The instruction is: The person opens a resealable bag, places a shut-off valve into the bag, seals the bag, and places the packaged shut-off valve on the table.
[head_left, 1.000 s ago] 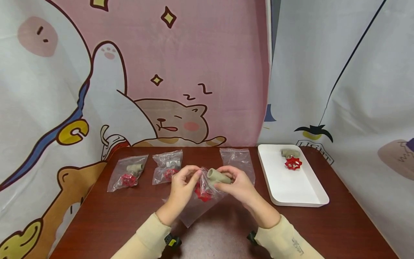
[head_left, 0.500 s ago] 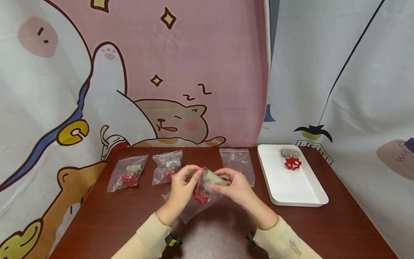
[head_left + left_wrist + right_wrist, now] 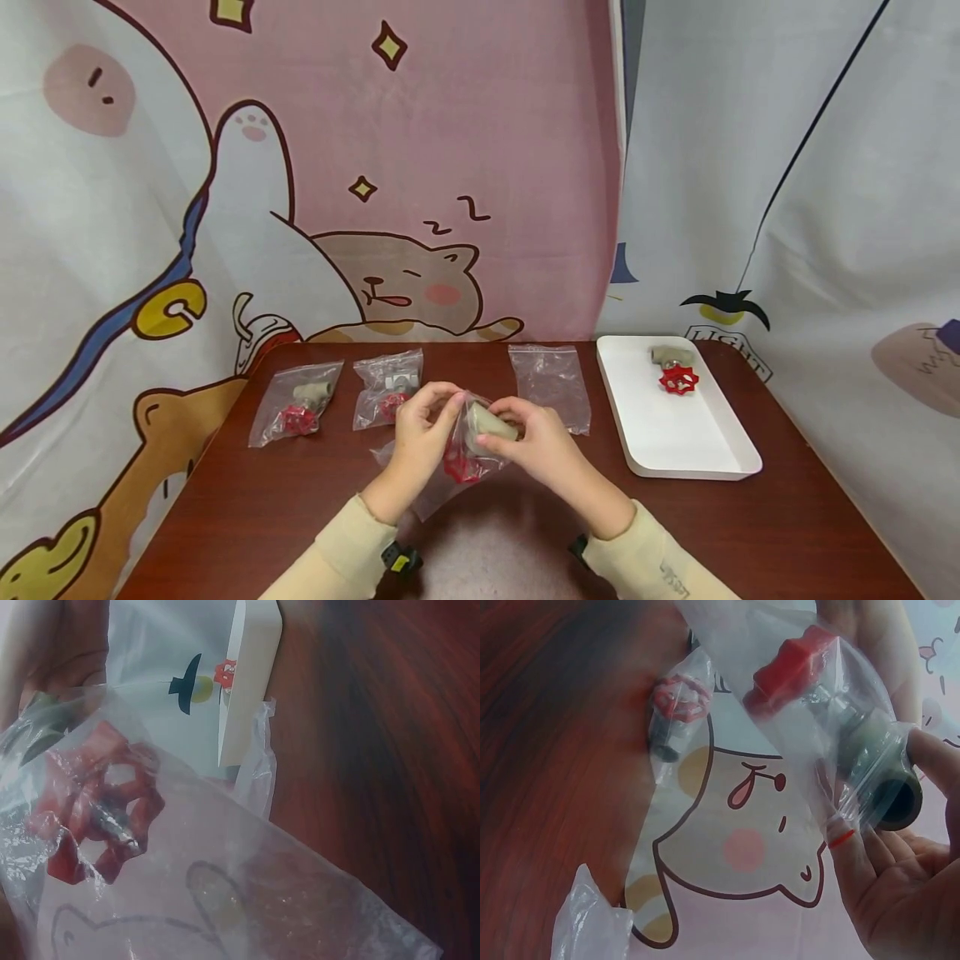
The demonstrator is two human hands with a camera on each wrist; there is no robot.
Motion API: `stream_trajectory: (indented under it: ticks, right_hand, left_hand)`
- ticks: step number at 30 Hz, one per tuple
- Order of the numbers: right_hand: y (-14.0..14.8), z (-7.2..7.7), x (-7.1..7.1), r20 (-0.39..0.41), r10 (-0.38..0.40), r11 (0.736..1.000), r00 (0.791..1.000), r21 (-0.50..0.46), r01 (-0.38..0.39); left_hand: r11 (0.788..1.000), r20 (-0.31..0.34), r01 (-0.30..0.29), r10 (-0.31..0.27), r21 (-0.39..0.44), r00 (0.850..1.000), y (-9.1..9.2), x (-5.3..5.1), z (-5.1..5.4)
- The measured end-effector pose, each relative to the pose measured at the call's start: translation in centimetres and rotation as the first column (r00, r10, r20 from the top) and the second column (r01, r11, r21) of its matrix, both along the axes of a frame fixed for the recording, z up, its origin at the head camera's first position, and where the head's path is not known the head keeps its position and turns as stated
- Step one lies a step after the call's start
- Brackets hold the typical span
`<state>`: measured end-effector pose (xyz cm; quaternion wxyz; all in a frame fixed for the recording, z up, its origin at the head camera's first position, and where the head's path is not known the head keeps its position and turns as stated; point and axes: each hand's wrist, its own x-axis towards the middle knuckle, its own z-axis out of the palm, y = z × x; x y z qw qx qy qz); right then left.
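Observation:
A stop valve (image 3: 491,427) with a grey-green pipe body and a red handwheel (image 3: 461,468) is mostly inside a clear zip bag (image 3: 437,497) at the middle of the table. My left hand (image 3: 422,429) pinches the bag near its mouth. My right hand (image 3: 551,442) grips the valve's pipe body, thumb and fingers on either side. In the right wrist view, one dark pipe opening (image 3: 897,801) shows at the bag's mouth, near the fingers. The red handwheel (image 3: 101,802) shows through the plastic in the left wrist view.
Two bagged valves, one grey-green (image 3: 300,404) and one with a white body (image 3: 399,385), lie at the back left. A flat clear bag (image 3: 551,387) lies behind my right hand. The white tray (image 3: 693,442) at right holds an unbagged valve (image 3: 677,371).
My right hand has moved left and slightly down with the valve, and more of the pipe body is now behind the bag's plastic. My left hand has barely moved.

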<state>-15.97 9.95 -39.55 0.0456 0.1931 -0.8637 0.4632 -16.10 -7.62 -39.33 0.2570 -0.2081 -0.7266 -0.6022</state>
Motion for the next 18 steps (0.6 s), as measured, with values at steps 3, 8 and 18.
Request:
stream_trajectory:
  ticks: [3,8,18]
  right_hand:
    - [0.00,0.07,0.07,0.004,0.024,1.000,1.000,0.020,-0.024]
    - [0.07,0.14,0.17,0.012,0.069,0.997,0.998,0.038,-0.069]
    - [0.31,-0.18,0.27,0.008,0.168,0.986,0.986,-0.013,-0.168]
  left_hand:
    - [1.000,-0.006,-0.013,0.013,-0.009,1.000,-0.05,0.08,-0.08]
    - [0.999,-0.039,-0.032,0.031,-0.013,0.999,-0.14,0.11,-0.20]
    - [0.998,-0.076,-0.065,0.065,0.004,0.995,-0.31,0.06,-0.12]
